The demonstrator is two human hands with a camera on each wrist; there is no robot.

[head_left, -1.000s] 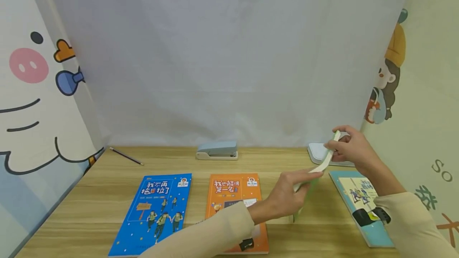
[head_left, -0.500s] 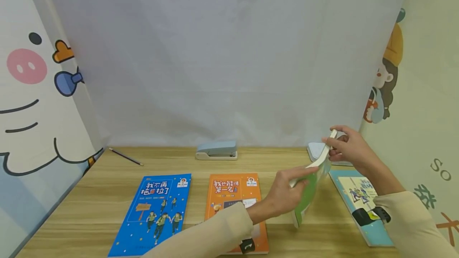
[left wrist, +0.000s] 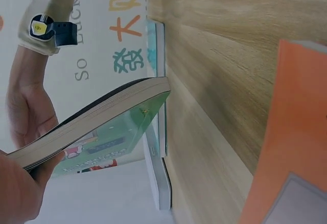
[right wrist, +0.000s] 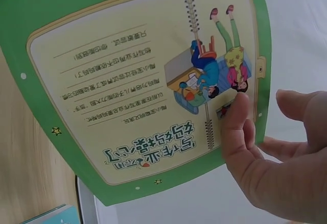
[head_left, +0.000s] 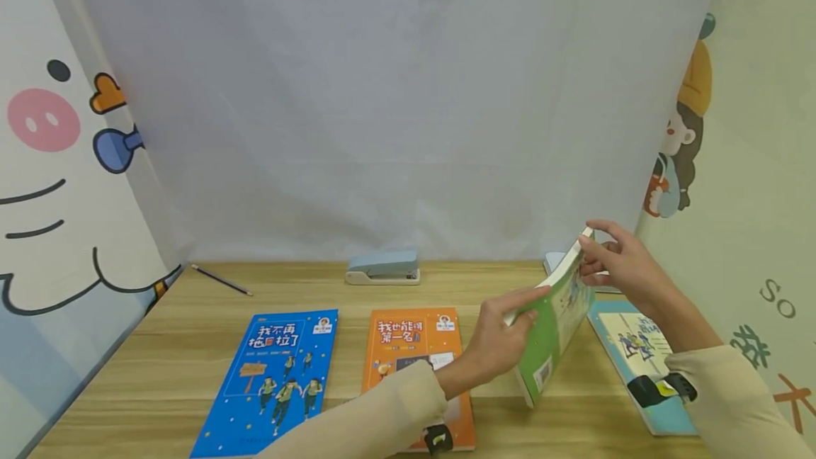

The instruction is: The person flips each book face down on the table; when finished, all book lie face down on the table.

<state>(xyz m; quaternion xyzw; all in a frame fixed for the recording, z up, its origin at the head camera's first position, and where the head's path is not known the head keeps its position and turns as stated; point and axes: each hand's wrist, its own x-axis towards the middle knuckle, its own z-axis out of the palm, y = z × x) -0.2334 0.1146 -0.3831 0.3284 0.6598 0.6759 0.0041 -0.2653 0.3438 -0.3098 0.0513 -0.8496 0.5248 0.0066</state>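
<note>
A green paperback book (head_left: 542,346) is held up, tilted, above the right part of the table. My left hand (head_left: 500,338) grips its upper left edge between thumb and fingers. At the far top corner, my right hand (head_left: 625,264) pinches the book. In the right wrist view, the cover (right wrist: 112,96) shows a cream panel with printed text and drawn children, upside down. The white page edges (left wrist: 102,117) face the left wrist camera. To the left of my left hand lies an orange book (head_left: 417,335), partly covered by the left sleeve.
A blue book (head_left: 280,367) lies at the left and a light-blue book (head_left: 644,353) at the right. Along the back are a pencil (head_left: 221,280), a stapler (head_left: 382,268) and a pale flat object (head_left: 553,261), mostly hidden. A grey curtain (head_left: 357,105) hangs behind the table.
The green book has turned from nearly edge-on, so its green cover now faces the head camera. Both hands have shifted slightly left in the view, keeping their grip.
</note>
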